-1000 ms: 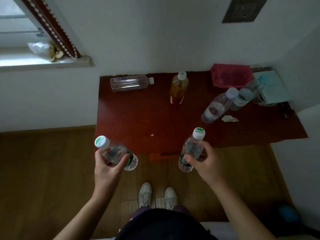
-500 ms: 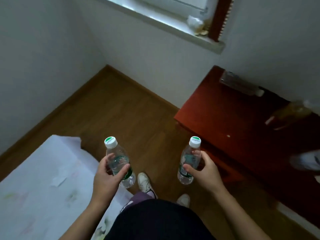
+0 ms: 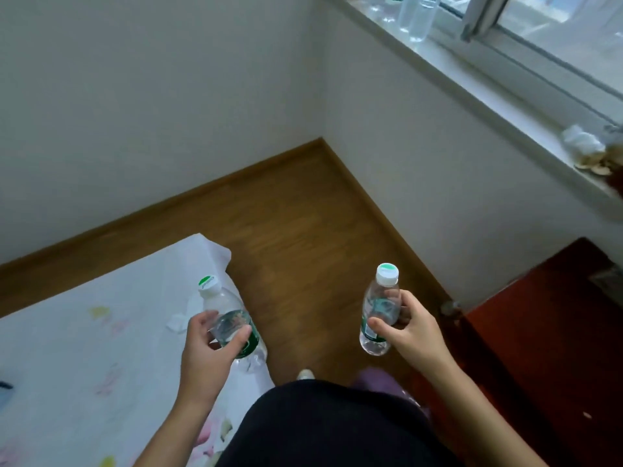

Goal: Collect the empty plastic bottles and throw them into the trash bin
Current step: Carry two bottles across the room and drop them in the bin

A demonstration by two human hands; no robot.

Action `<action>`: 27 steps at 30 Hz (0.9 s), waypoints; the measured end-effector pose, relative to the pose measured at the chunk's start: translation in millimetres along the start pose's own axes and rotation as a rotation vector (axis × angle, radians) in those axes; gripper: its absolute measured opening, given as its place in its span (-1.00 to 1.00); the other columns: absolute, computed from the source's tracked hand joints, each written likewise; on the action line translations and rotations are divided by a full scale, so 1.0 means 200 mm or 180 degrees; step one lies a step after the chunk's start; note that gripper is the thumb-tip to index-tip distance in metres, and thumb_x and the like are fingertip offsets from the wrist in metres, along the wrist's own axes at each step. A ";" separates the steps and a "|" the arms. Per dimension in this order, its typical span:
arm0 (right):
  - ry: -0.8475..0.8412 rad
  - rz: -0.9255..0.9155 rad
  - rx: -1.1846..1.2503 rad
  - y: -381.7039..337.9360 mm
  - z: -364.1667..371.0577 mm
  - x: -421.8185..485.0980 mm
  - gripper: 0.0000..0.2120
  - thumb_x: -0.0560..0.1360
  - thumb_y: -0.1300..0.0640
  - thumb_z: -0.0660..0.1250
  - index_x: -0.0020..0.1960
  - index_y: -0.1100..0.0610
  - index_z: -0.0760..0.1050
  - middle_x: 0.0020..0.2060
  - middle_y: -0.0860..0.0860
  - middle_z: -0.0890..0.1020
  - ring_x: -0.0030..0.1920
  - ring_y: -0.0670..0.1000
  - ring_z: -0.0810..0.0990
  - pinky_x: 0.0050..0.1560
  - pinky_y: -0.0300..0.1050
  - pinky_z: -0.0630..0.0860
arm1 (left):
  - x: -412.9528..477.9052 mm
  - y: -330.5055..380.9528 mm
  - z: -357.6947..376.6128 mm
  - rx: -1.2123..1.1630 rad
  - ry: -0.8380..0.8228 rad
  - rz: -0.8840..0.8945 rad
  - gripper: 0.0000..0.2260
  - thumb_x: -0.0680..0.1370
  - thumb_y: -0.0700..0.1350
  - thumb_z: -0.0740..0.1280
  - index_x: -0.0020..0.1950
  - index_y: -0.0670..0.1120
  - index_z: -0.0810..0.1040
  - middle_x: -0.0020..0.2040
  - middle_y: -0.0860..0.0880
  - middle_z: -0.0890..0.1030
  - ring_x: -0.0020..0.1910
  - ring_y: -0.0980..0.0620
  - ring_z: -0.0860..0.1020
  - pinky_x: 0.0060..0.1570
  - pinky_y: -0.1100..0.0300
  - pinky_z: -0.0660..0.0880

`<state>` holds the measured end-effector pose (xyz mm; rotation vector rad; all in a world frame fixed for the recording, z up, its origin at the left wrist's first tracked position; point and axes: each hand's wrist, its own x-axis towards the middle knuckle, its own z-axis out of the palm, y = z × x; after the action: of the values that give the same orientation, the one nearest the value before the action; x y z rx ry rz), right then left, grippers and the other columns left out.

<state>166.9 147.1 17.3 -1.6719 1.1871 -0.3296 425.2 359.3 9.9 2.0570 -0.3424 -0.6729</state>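
Left hand: your left hand, lower centre-left of the frame, is wrapped round the left bottle; thumb and fingers curl about its labelled middle.
Right hand: your right hand, lower centre-right, grasps the right bottle at the label, thumb in front and fingers behind.
Bottle axes: the left bottle leans, with its green-and-white cap toward the upper left and its base toward the lower right. The right bottle stands close to upright in the frame, cap on top.
Bottle contents: both look clear and empty, as far as the plastic shows.
Trash bin: not in the frame. That is the relation your next move turns on, and neither its direction nor the nearer hand can be judged from here.
Likely step: you seem to be carrying the pair off to the bin, with both hands level and well apart.
More bottles: several clear ones stand on the windowsill at the upper right, cut off by the top edge; their count is unclear.
Surroundings: a bed sheet fills the lower left beneath your left hand, and a red table sits at the lower right.
Hard to make out: a crumpled pale lump on the sill at the far right.
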 end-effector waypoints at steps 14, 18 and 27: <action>-0.0128 0.0248 -0.0234 -0.15 -0.25 1.02 -0.57 0.39 0.01 0.54 0.19 -0.07 0.48 0.01 -0.29 0.58 0.03 -0.27 0.53 0.04 -0.15 0.54 | 0.91 0.56 0.38 0.0230 -0.0187 -0.0030 -0.51 0.45 0.02 0.54 0.28 0.15 0.39 0.24 0.16 0.48 0.24 0.08 0.47 0.20 -0.01 0.56; -0.0368 0.0072 -0.0157 -0.31 -0.24 1.40 -0.51 0.36 -0.08 0.54 0.22 -0.06 0.48 0.07 -0.24 0.61 0.10 -0.20 0.55 0.07 -0.15 0.53 | 1.05 0.70 0.41 0.0096 0.0212 -0.0205 -0.53 0.46 -0.03 0.53 0.29 0.12 0.41 0.25 0.11 0.49 0.25 0.05 0.46 0.17 0.05 0.54; -0.1234 -0.0501 -0.0163 -0.90 0.10 2.17 -0.54 0.38 -0.07 0.52 0.22 -0.10 0.46 0.03 -0.31 0.59 0.01 -0.35 0.52 -0.19 -0.46 0.41 | 1.37 0.78 0.22 -0.0133 0.1191 -0.0755 -0.50 0.43 -0.02 0.56 0.30 0.05 0.45 0.27 0.02 0.54 0.30 -0.07 0.51 0.25 -0.07 0.53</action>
<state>485.3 -197.8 24.7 -1.7795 0.7845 -0.0645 624.7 112.8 32.8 2.1484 0.1312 -0.4143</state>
